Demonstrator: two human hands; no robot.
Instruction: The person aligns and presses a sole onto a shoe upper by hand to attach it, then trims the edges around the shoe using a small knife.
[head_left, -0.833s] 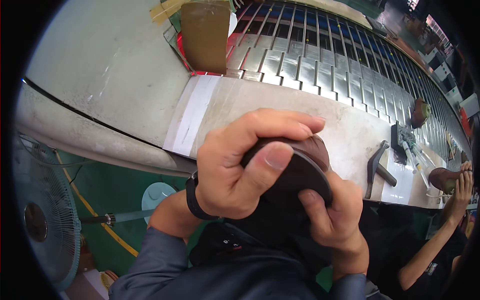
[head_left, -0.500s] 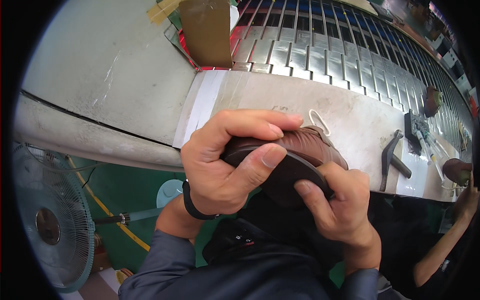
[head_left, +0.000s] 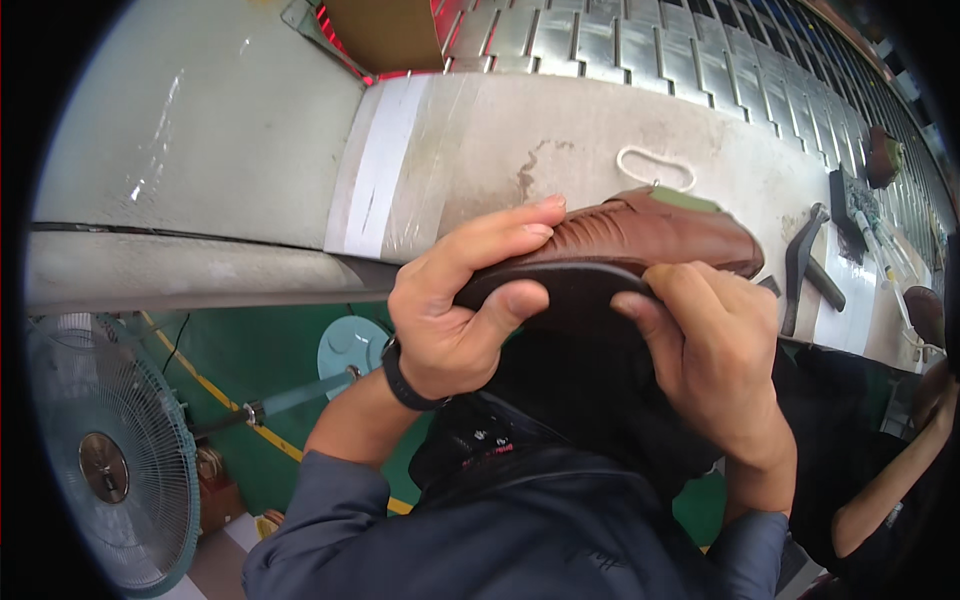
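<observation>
Both hands grip a brown leather shoe [head_left: 650, 235] held sole-down over the grey tabletop's [head_left: 480, 140] near edge: the left hand [head_left: 455, 320] wraps its heel end, the right hand [head_left: 715, 350] clasps the black sole. A brown cardboard box [head_left: 385, 30] stands at the tabletop's far side, and a white taped strip [head_left: 380, 165] crosses the tabletop.

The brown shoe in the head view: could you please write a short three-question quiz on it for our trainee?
1. True or false: both hands grip the brown shoe.
2. Which side of the shoe faces the camera? A) dark sole B) lace opening
3. What stands on the green floor at lower left?

Key:
1. True: left hand and right hand both hold it.
2. A.
3. A fan.
</observation>
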